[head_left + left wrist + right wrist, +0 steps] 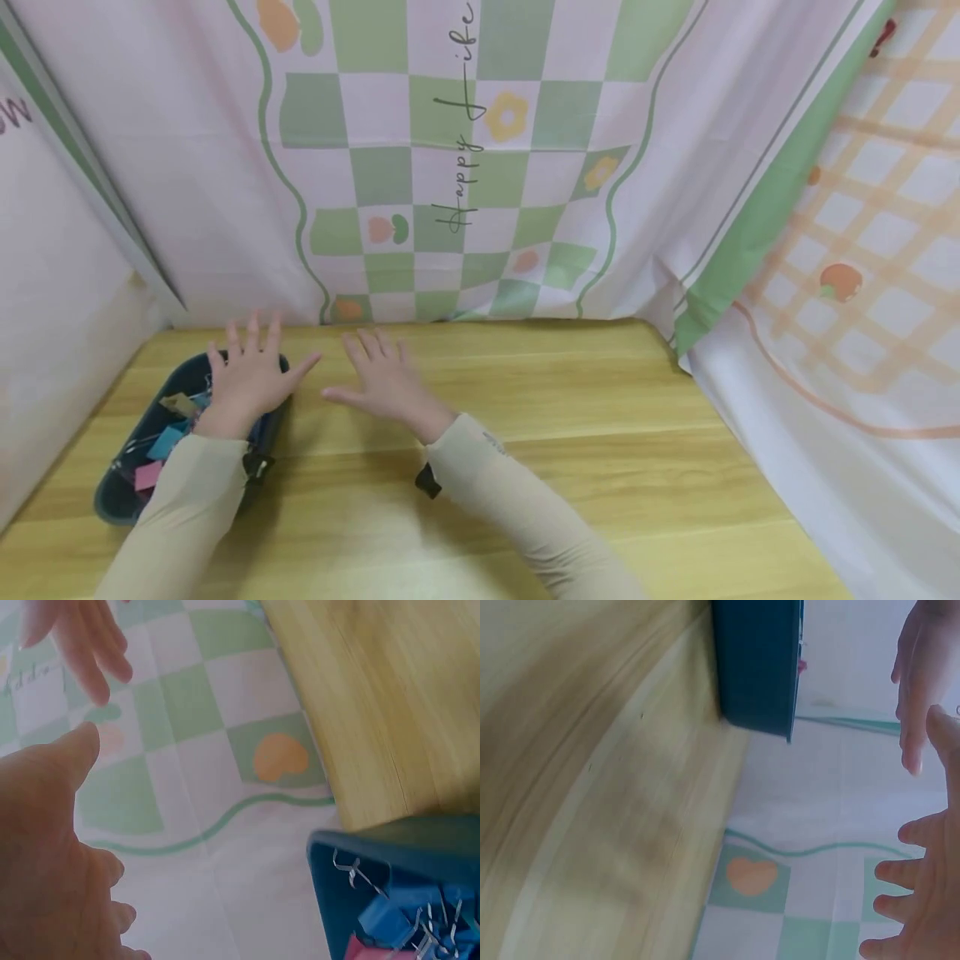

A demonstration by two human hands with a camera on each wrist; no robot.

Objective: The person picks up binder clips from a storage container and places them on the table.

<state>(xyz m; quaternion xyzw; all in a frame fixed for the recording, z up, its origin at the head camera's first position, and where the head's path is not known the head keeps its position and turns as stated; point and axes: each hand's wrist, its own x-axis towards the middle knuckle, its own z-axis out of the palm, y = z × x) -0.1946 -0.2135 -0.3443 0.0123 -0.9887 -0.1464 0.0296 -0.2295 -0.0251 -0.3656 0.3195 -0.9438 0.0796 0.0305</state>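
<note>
My left hand [251,379] is spread palm down above a dark teal plastic bin [120,500], covering part of it in the head view. Right of it, my right hand [390,385] hovers over the wooden table with fingers and thumb spread. Neither hand holds anything. In the bin lie small items: a pink piece [147,477], a blue piece [167,442] and a tan piece [180,405]. Thin white strands cross a blue piece [386,921] in the left wrist view. Both thumbs point toward each other.
The wooden table [600,467] runs back to a white curtain with a green check pattern [442,179]. White cloth [60,275] hangs at the left, and an orange-checked cloth [862,317] at the right. Each sleeve has a dark wrist camera [428,481] at its cuff.
</note>
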